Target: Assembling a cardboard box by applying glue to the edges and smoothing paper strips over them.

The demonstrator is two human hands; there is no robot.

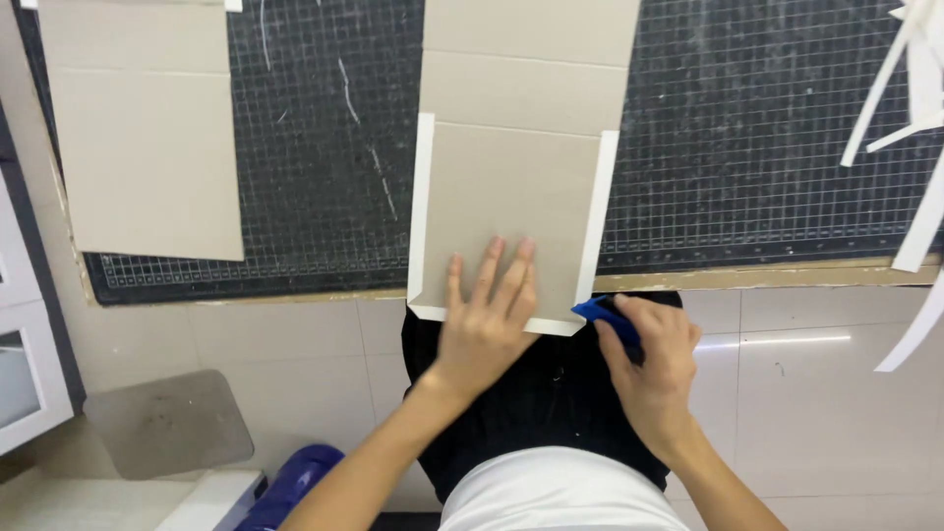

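1. Right hand: closed around a small blue tool. The tool's tip meets the lower right corner of the grey board, at the white paper border.
2. Left hand: open and flat, fingers spread, palm down on the lower part of the grey board. It grips nothing; it presses on the board surface.
3. Grey board: a tall rectangular cardboard panel, lying flat. Its lower end overhangs the near edge of the table, above the person's dark trousers. White paper strips run along its left, right and bottom edges, with mitred folds at the two lower corners. Its upper part shows two horizontal crease lines and runs out of the top of the view.
4. Cutting mat: dark, with a white grid and scratch marks, lying under the grey board and covering most of the table top.
5. Second board: plain grey, without border, lying on the mat well to the left of the first.
6. White paper strips: several loose lengths at the far right, some overhanging the table edge.
7. Floor level, lower left: a grey stool seat and a blue rounded object.
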